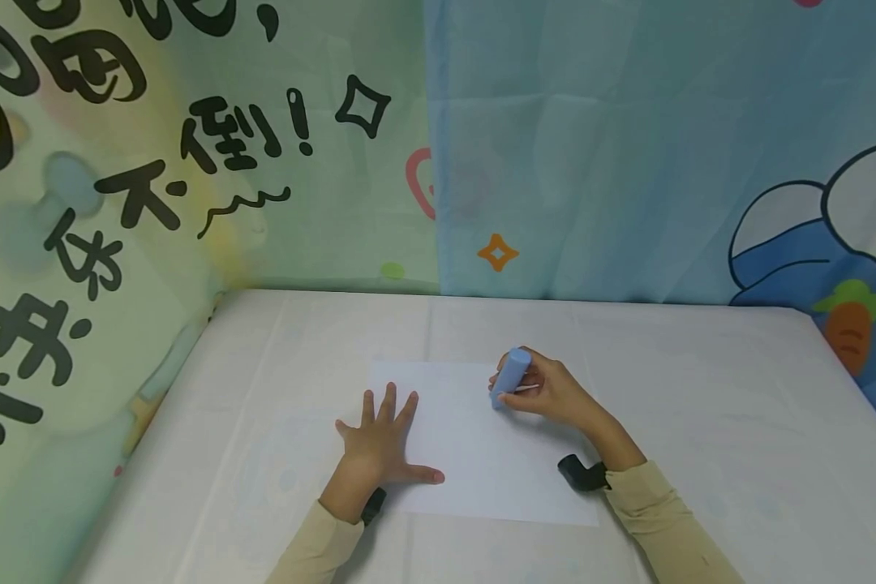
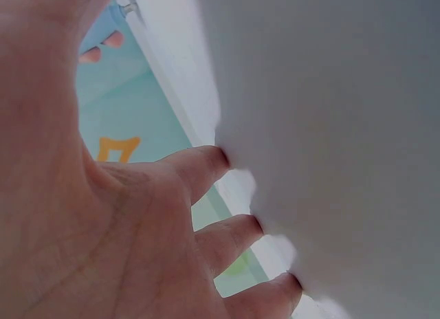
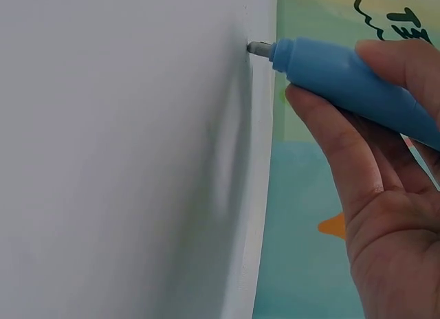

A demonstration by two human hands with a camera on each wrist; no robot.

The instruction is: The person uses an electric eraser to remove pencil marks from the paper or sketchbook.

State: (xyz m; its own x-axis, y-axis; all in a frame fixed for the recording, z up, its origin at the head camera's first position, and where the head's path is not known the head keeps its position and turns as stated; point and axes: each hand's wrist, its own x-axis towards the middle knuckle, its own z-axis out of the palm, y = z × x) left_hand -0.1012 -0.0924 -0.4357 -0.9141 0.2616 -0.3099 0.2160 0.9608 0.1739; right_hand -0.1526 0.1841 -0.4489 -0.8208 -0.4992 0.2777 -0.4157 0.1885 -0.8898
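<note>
A white sheet of paper [image 1: 474,462] lies on the white-covered table. My right hand [image 1: 558,396] grips a thick light-blue marker [image 1: 513,375] over the upper right part of the sheet. In the right wrist view the marker is uncapped, and its grey tip [image 3: 260,49] meets the paper surface. The thumb and fingers wrap its barrel. My left hand [image 1: 381,446] rests palm down at the sheet's left edge, its fingers spread and the thumb on the paper. From the left wrist, fingertips [image 2: 214,157] press against the white surface.
The white tablecloth [image 1: 263,487] stretches around the sheet on all sides. Printed curtains [image 1: 591,162] with black writing and cartoon shapes hang behind and at the left. A black wrist device [image 1: 582,474] sits at the right sleeve cuff, close over the paper's right edge.
</note>
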